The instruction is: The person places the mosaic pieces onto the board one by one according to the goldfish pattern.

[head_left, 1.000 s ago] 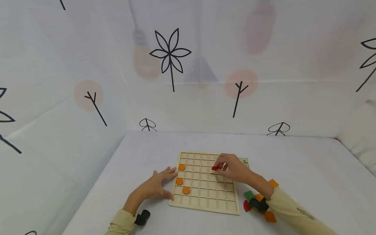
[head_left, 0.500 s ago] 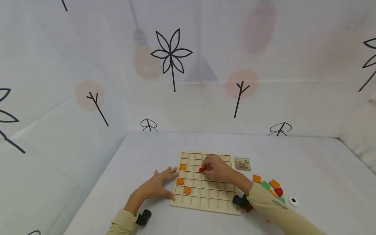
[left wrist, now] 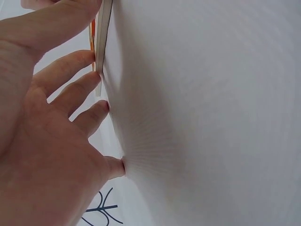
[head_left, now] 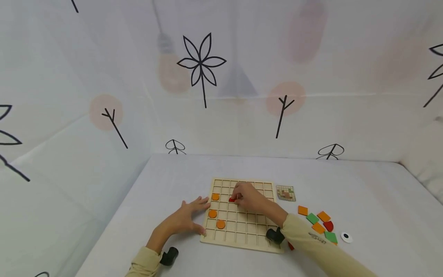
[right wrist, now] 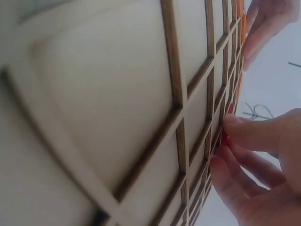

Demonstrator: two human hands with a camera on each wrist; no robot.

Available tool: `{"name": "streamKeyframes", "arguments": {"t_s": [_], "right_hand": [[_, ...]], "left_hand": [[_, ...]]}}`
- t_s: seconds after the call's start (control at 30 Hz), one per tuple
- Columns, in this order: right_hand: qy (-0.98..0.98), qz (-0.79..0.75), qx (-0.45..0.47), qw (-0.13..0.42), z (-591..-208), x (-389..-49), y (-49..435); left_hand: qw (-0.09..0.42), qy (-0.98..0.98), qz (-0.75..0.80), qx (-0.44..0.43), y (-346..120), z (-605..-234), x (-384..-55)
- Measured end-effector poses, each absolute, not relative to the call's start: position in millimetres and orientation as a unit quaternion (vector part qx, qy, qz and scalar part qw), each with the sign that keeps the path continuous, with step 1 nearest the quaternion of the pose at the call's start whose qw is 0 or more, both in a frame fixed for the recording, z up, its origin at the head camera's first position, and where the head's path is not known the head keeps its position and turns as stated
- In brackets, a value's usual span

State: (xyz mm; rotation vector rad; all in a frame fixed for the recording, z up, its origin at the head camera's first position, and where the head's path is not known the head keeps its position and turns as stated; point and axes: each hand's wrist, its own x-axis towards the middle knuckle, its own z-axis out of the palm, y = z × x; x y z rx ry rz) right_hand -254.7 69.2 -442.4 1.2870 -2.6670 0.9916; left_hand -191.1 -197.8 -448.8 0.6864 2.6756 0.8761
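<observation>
Across the board (head_left: 240, 235); right hand (head_left: 252, 198); red piece (head_left: 231, 200) pinched; now farther left

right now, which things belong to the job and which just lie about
Likely in the job:
board, left hand at its edge
red piece, pinched by right hand
orange discs, on board

Lying about, perhaps for later:
card
loose tiles
white disc

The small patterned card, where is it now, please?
In the head view, the patterned card lies right of the grid board, beyond the nearest orange square.
</observation>
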Motion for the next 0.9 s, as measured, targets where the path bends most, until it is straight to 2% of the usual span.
{"name": "streamKeyframes", "arguments": {"t_s": [0.27,0.6,0.9], "right_hand": [[-0.85,0.281,0.442,0.046,-443.1,-254.7,69.2],[-0.862,0.298,0.409,-0.027,-428.5,-245.3,85.4],[-0.873,0.266,0.407,-0.04,-416.6,-233.2,122.1]], "left_hand": [[0.121,0.917,0.301,0.232,-198.2,-449.0,-191.3],[0.122,0.916,0.303,0.231,-195.4,-447.9,-190.3],[0.121,0.921,0.294,0.226,-195.2,-448.9,-189.9]]}}
